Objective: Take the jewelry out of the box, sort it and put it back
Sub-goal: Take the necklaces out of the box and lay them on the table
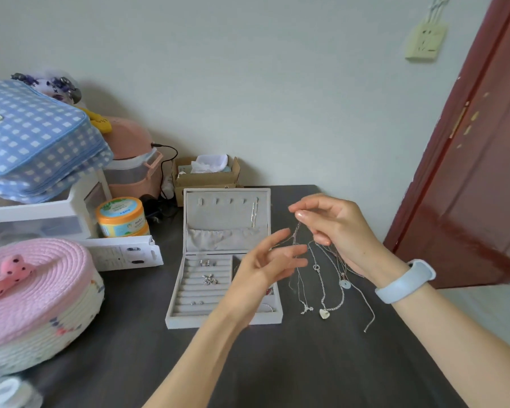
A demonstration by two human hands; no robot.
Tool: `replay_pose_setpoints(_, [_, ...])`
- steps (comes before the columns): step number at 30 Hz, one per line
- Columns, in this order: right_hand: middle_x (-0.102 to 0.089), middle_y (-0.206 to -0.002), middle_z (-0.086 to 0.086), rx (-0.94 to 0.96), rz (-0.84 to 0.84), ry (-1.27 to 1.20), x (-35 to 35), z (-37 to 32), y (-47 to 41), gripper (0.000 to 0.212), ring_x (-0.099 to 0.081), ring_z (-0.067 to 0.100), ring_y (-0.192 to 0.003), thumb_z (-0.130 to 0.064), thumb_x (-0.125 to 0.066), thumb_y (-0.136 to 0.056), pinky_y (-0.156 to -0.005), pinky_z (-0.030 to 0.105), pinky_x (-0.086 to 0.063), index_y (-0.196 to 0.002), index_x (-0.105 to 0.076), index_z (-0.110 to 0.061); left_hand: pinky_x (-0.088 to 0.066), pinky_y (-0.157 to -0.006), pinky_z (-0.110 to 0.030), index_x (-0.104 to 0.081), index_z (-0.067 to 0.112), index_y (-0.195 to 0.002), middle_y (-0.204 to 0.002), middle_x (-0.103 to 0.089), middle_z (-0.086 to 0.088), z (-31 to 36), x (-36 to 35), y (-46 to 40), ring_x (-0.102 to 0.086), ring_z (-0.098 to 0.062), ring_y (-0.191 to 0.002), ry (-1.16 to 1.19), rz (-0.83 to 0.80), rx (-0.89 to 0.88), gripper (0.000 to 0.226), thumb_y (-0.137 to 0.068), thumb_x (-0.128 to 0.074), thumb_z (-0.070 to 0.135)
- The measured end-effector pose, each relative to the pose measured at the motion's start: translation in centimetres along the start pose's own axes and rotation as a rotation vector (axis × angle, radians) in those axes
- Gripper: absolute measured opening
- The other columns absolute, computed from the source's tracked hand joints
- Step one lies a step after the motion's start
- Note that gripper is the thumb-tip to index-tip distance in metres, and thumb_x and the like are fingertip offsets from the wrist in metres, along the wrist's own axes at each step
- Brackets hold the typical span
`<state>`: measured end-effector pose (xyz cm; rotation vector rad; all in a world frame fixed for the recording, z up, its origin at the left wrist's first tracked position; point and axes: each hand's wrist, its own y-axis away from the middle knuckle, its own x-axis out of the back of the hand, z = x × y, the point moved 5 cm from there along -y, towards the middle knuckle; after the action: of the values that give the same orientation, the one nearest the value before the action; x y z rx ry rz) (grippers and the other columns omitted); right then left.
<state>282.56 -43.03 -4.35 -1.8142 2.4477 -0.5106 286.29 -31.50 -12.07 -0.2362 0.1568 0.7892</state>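
A dark bench (136,348) stands against a pale wall. At its middle sits an open grey jewelry box (189,316), its lid (227,219) propped upright at the back. One thin chain (254,214) hangs from the hooks inside the lid. The padded slots in the box's left part hold several small silver rings (209,279) and studs (197,303).

The right hand (340,231), raised over the bench just right of the box, has its grip clamped on a bunch of necklaces (324,272): thumb and forefinger pinch the strands at the top, and more strands pass under the curled lower fingers. The chains hang down in a tangle, their lower ends reaching the bench or close to it. Among them are a heart pendant (324,313), a small silver charm (306,309), a pale round disc (344,284) and a little ring link (316,267). A light blue band (407,281) circles the right wrist.

The left hand (265,262) hovers in front of the box, fingers spread apart and relaxed, fingertips at the hanging strands; whether they touch is unclear.

On the left of the bench are a pink lidded basket (33,301) with a pink bow, an orange jar (121,216), a white organizer (42,213) with a blue checked bag (39,136) on top, and a cardboard box (206,175) near the wall. A dark red door (477,172) stands at right.
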Motion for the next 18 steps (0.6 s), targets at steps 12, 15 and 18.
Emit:
replay_pose_setpoints(12, [-0.05, -0.065, 0.006, -0.119, 0.197, -0.057, 6.7, 3.8, 6.1, 0.019, -0.044, 0.016, -0.056, 0.0, -0.052, -0.088, -0.045, 0.018, -0.037, -0.084, -0.065, -0.012, -0.053, -0.068, -0.015, -0.065, 0.008, -0.084, -0.064, -0.067, 0.003, -2.1, -4.5, 2.0, -0.061, -0.005, -0.058, -0.047, 0.063, 0.045, 0.016, -0.086, -0.056, -0.004])
replay_pose_setpoints(15, [-0.051, -0.067, 0.006, -0.128, 0.237, -0.107, 8.0, 3.7, 6.7, 0.021, -0.049, 0.013, -0.057, 0.004, -0.048, -0.089, -0.049, 0.017, -0.043, -0.085, -0.063, -0.009, -0.051, -0.067, -0.015, -0.066, 0.01, -0.082, -0.061, -0.067, 0.006, -2.8, -4.3, 2.6, -0.06, -0.004, -0.058, -0.104, 0.103, 0.057, 0.018, -0.086, -0.056, -0.005])
replay_pose_setpoints(18, [-0.053, -0.07, 0.009, -0.147, 0.222, -0.144, 8.5, 3.6, 7.1, 0.018, -0.057, 0.01, -0.055, 0.005, -0.047, -0.089, -0.05, 0.017, -0.046, -0.084, -0.059, -0.006, -0.052, -0.069, -0.016, -0.065, 0.015, -0.082, -0.059, -0.066, 0.008, -4.0, -3.4, 3.1, -0.061, -0.003, -0.061, -0.244, 0.131, 0.105, 0.024, -0.087, -0.054, -0.006])
